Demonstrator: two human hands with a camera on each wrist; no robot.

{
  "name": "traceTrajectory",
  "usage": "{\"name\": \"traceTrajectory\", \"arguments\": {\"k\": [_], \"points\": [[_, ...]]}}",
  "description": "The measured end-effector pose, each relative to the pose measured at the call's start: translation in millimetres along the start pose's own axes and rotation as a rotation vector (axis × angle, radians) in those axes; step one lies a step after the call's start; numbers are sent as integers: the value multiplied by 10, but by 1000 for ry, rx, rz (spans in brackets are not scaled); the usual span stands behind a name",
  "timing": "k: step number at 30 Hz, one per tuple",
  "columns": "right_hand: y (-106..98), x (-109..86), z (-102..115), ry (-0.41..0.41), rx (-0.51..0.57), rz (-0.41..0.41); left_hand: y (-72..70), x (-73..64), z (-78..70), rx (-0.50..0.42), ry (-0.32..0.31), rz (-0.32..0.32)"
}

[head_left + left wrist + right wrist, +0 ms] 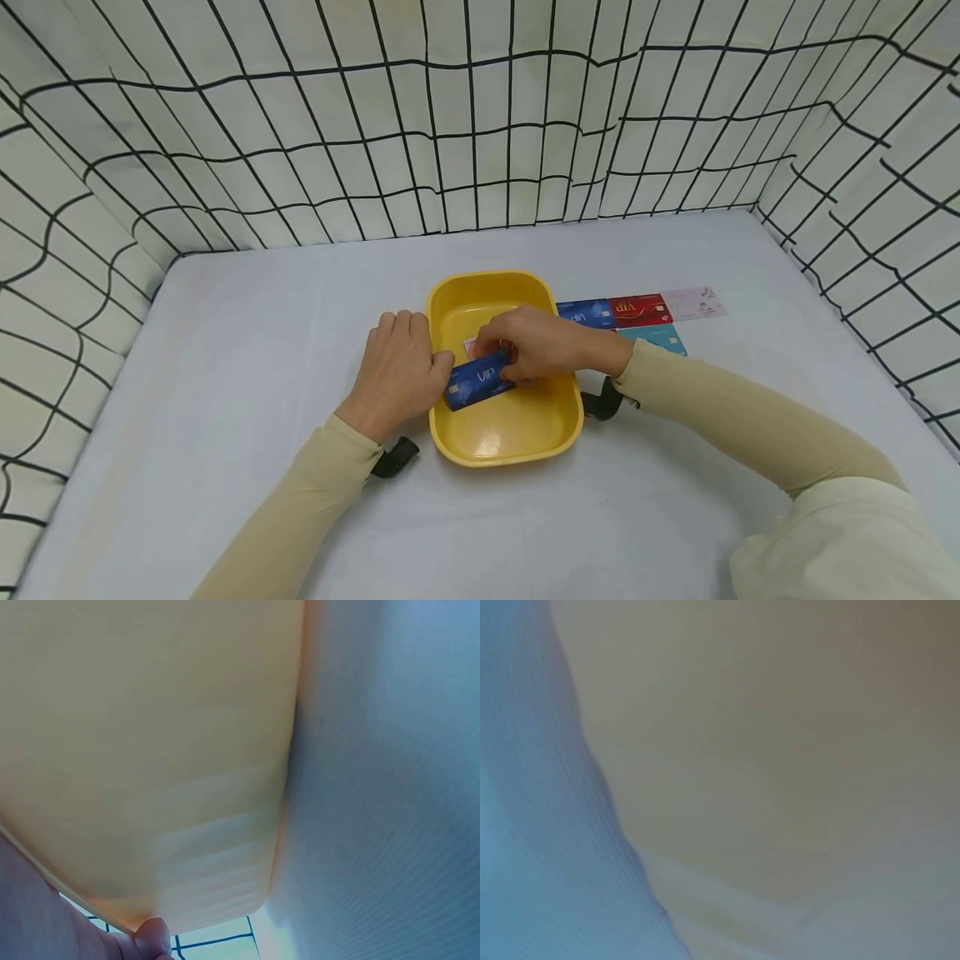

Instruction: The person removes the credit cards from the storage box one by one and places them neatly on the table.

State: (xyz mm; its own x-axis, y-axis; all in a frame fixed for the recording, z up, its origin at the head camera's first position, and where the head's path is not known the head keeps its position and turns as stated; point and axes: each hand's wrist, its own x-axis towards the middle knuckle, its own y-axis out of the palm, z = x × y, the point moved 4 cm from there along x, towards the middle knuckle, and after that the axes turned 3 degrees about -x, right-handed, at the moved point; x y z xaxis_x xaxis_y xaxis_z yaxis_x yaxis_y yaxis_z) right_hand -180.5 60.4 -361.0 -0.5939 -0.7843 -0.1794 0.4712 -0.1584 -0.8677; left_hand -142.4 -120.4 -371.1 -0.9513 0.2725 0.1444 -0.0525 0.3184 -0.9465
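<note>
A yellow plastic basin [491, 450] stands on the table, its outer wall filling much of both wrist views. My left hand [401, 371] grips its left rim, the thumb lying over the edge; a fingertip [154, 937] shows under the rim in the left wrist view. Inside the basin my right hand [536, 342] pinches a blue VIP card [478, 382], held tilted near the left wall. A pale pinkish card [469, 347] peeks out by the right fingers, mostly hidden by the hand and the blue card.
Right of the basin, cards lie in rows: a blue card [588, 313], a red VIP card [641, 311], a pale pink card [693, 303] and a light blue card [656, 337]. My right forearm partly covers them. Black wire grid [472, 137] fences the white table [247, 333].
</note>
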Motion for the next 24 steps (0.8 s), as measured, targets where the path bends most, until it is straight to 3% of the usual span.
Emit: {"name": "traceTrajectory", "arguments": {"k": [24], "points": [[-65, -81, -42, -2, 272, -18, -10, 4, 0, -10, 14, -14]]}}
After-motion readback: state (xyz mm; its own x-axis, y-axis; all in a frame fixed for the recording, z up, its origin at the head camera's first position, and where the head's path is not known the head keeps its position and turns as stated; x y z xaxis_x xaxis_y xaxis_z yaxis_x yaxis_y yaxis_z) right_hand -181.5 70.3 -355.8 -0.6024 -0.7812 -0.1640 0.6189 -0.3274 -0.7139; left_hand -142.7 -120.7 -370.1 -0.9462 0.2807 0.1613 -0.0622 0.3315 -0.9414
